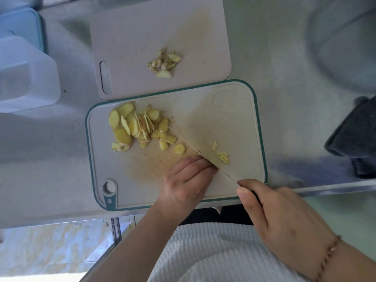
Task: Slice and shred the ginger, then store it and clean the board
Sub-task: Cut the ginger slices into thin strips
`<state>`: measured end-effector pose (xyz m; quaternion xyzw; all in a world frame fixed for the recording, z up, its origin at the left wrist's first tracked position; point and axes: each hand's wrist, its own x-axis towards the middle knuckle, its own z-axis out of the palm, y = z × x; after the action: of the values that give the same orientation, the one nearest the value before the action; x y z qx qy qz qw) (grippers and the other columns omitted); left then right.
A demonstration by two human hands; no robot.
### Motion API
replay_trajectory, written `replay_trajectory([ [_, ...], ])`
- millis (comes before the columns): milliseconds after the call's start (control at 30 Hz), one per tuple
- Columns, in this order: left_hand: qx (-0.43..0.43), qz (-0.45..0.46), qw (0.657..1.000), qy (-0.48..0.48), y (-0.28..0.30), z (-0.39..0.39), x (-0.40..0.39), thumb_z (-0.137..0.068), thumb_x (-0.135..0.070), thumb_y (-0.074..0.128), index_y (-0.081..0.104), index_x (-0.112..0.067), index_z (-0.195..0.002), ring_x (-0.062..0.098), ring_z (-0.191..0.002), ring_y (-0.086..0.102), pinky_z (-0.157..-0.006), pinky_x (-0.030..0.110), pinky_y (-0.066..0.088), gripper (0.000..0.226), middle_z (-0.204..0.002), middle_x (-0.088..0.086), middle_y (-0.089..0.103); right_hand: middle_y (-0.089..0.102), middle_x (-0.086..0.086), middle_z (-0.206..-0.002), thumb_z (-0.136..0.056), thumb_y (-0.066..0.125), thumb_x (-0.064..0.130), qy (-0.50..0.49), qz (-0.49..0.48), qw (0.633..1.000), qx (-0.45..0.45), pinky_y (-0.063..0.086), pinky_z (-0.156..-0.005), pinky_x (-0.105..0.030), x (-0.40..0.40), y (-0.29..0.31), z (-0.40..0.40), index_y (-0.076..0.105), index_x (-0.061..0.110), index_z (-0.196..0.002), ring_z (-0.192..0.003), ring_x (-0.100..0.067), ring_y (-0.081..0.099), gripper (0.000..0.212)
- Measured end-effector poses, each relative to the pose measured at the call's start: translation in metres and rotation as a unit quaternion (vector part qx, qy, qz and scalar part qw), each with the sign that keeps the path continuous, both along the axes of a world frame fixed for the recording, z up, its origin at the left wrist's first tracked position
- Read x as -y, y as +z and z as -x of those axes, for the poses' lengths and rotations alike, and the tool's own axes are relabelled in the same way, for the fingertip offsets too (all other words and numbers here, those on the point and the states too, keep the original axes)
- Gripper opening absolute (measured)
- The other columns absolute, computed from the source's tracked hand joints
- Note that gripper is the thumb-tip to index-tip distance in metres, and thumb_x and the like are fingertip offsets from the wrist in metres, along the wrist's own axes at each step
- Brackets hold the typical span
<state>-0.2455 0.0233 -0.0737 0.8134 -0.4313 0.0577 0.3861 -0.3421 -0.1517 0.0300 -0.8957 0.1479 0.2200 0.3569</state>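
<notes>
At far left on the steel counter [61, 159] stand a translucent white container [24, 78] and, behind it, a pale blue lidded box [22, 25]; the contents of neither can be made out. Next comes the teal-rimmed cutting board [234, 123], bearing a heap of ginger slices [136, 127] at its left end, with a few stray slices trailing toward the centre. Beyond it lies a plain pale board [142, 33] holding a small pile of ginger trimmings [164, 63]. Near the front of the teal-rimmed board the left hand [187, 180] rests with fingers curled down, knuckles against the flat of the knife blade [193, 147]; whatever ginger it pins is hidden beneath the fingers. Just right of the blade lie a few ginger shreds [222, 156]. The right hand [284, 216] is wrapped around the knife handle, forefinger extended toward the blade's base. At far right a dark cloth [356, 135] sits on the counter. Judged from this layout, slicing appears essentially complete and shredding has barely begun: most slices await cutting, nothing appears to have been stored, and the board, stained with ginger residue, is not yet cleaned.
</notes>
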Motion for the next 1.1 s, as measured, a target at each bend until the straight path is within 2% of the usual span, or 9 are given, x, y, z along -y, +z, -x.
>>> replay_trajectory([
  [133, 0.003, 0.001, 1.0, -0.003, 0.0, 0.0, 0.0, -0.088, 0.003, 0.073, 0.078, 0.002, -0.086, 0.025, -0.089, 0.07, -0.083, 0.03, 0.057, 0.006, -0.092, 0.011, 0.075, 0.063, 0.004, -0.066, -0.085, -0.011, 0.064, 0.0, 0.016, 1.0, -0.004, 0.049, -0.062, -0.028, -0.002, 0.0, 0.002, 0.05, 0.035, -0.11, -0.068, -0.014, 0.061, 0.072],
  [300, -0.004, -0.002, 1.0, -0.004, -0.001, -0.001, 0.0, -0.086, 0.004, 0.074, 0.078, 0.001, -0.088, 0.024, -0.09, 0.071, -0.083, 0.031, 0.058, 0.005, -0.093, 0.01, 0.075, 0.055, 0.006, -0.06, -0.084, -0.015, 0.062, 0.021, 0.045, 0.999, 0.008, 0.044, -0.051, -0.027, -0.008, -0.012, -0.009, 0.049, 0.032, -0.109, -0.058, -0.013, 0.057, 0.075],
  [367, -0.009, -0.001, 1.0, -0.006, -0.001, -0.002, 0.001, -0.082, 0.005, 0.078, 0.078, 0.001, -0.088, 0.024, -0.089, 0.071, -0.081, 0.033, 0.059, 0.007, -0.093, 0.01, 0.075, 0.051, 0.007, -0.058, -0.084, -0.009, 0.06, 0.024, 0.035, 0.999, 0.013, 0.034, -0.044, -0.019, -0.012, -0.018, -0.017, 0.049, 0.031, -0.108, -0.052, -0.011, 0.053, 0.069],
  [467, -0.013, -0.012, 1.0, -0.021, 0.0, -0.001, -0.001, -0.083, 0.005, 0.078, 0.078, 0.001, -0.088, 0.026, -0.091, 0.072, -0.079, 0.036, 0.058, 0.007, -0.096, 0.011, 0.075, 0.045, 0.006, -0.047, -0.089, 0.003, 0.06, 0.009, 0.01, 1.0, 0.01, 0.025, -0.04, -0.017, -0.011, -0.019, -0.018, 0.055, 0.029, -0.098, -0.043, -0.012, 0.047, 0.061],
  [633, -0.021, -0.025, 0.999, -0.021, 0.001, 0.001, -0.005, -0.086, 0.006, 0.074, 0.077, 0.002, -0.088, 0.028, -0.092, 0.071, -0.077, 0.039, 0.058, 0.005, -0.096, 0.012, 0.074, 0.044, 0.008, -0.044, -0.092, 0.006, 0.062, -0.008, 0.002, 1.0, 0.005, 0.029, -0.041, -0.015, -0.006, -0.011, -0.002, 0.057, 0.031, -0.097, -0.044, -0.01, 0.048, 0.06],
  [733, -0.019, -0.025, 0.999, -0.016, 0.002, 0.001, -0.002, -0.086, 0.006, 0.073, 0.077, 0.002, -0.087, 0.028, -0.091, 0.071, -0.078, 0.038, 0.058, 0.006, -0.096, 0.011, 0.074, 0.053, 0.007, -0.055, -0.086, 0.002, 0.062, -0.01, 0.006, 1.0, -0.011, 0.043, -0.053, -0.026, -0.005, -0.004, -0.001, 0.055, 0.031, -0.107, -0.057, -0.012, 0.056, 0.065],
  [800, -0.018, -0.025, 0.999, -0.013, 0.003, 0.001, -0.002, -0.086, 0.006, 0.073, 0.077, 0.001, -0.087, 0.027, -0.092, 0.071, -0.079, 0.037, 0.058, 0.006, -0.096, 0.011, 0.075, 0.055, 0.006, -0.06, -0.083, -0.002, 0.062, -0.001, 0.019, 1.0, -0.01, 0.044, -0.058, -0.029, -0.005, -0.004, -0.001, 0.053, 0.031, -0.111, -0.063, -0.015, 0.058, 0.068],
  [1000, -0.015, -0.023, 1.0, -0.014, 0.001, 0.001, -0.002, -0.083, 0.007, 0.077, 0.077, 0.001, -0.087, 0.026, -0.094, 0.072, -0.083, 0.035, 0.058, 0.007, -0.097, 0.011, 0.075, 0.048, 0.008, -0.053, -0.083, -0.002, 0.061, 0.019, 0.007, 1.0, -0.008, 0.028, -0.045, -0.021, -0.007, -0.01, -0.012, 0.051, 0.031, -0.096, -0.051, -0.012, 0.051, 0.063],
  [1100, -0.014, -0.015, 1.0, -0.017, 0.002, 0.0, -0.002, -0.08, 0.006, 0.08, 0.077, 0.002, -0.087, 0.026, -0.093, 0.072, -0.085, 0.034, 0.058, 0.008, -0.095, 0.012, 0.075, 0.05, 0.007, -0.057, -0.084, -0.003, 0.061, 0.034, 0.027, 0.999, 0.017, 0.037, -0.045, -0.023, -0.013, -0.019, -0.027, 0.051, 0.029, -0.1, -0.05, -0.011, 0.052, 0.064],
])
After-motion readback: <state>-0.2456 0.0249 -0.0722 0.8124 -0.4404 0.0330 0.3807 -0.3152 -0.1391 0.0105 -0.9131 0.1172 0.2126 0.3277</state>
